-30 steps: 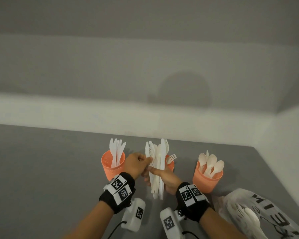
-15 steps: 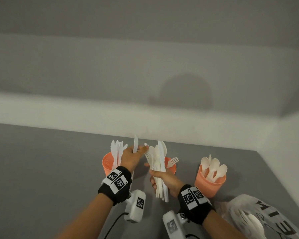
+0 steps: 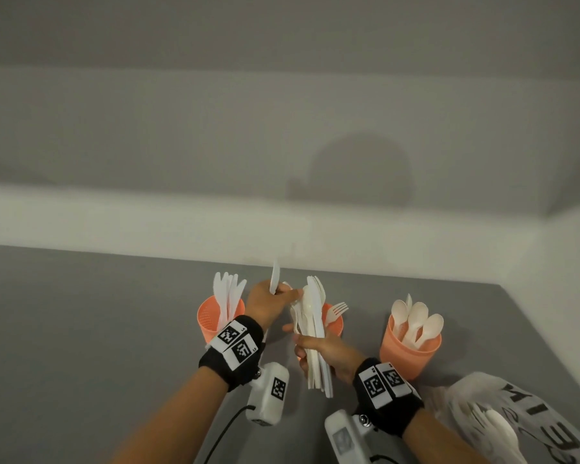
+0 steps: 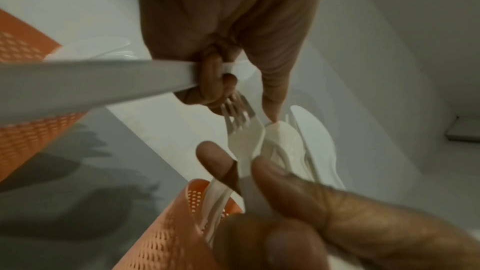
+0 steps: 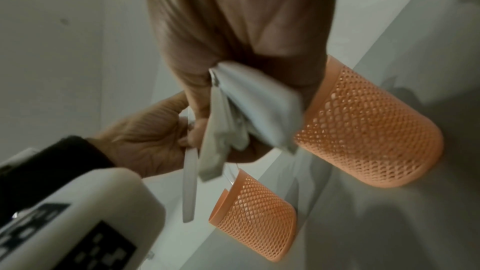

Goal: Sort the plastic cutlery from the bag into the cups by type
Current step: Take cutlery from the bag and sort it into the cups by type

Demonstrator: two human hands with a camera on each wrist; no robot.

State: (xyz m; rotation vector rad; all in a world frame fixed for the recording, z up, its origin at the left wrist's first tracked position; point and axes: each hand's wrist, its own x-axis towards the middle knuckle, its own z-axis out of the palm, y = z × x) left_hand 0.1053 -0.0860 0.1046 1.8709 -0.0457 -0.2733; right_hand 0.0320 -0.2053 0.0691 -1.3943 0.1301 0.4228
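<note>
My right hand [image 3: 315, 346] grips a bundle of white plastic cutlery [image 3: 310, 323] upright by the handles, in front of the middle cup. My left hand [image 3: 282, 293] holds one white knife [image 3: 275, 276] blade up, its curled fingers round the knife [image 4: 103, 83]. A straight finger of that hand touches the top of the bundle, beside a fork [image 4: 241, 130]. Three orange mesh cups stand in a row: the left cup [image 3: 211, 316] holds knives, the middle cup [image 3: 335, 324] a fork, the right cup [image 3: 412, 353] spoons. The right wrist view shows the bundle [image 5: 246, 110] and the left hand's knife [image 5: 188, 182].
A white plastic bag [image 3: 516, 423] with black lettering lies at the lower right on the grey table [image 3: 81, 329], with more cutlery inside. A white wall ledge runs behind the cups. The table's right edge meets a wall close to the spoon cup.
My left hand pulled one knife out of the bundle and raised it. It now touches the top of the bundle again, still holding the knife. The right hand barely moved.
</note>
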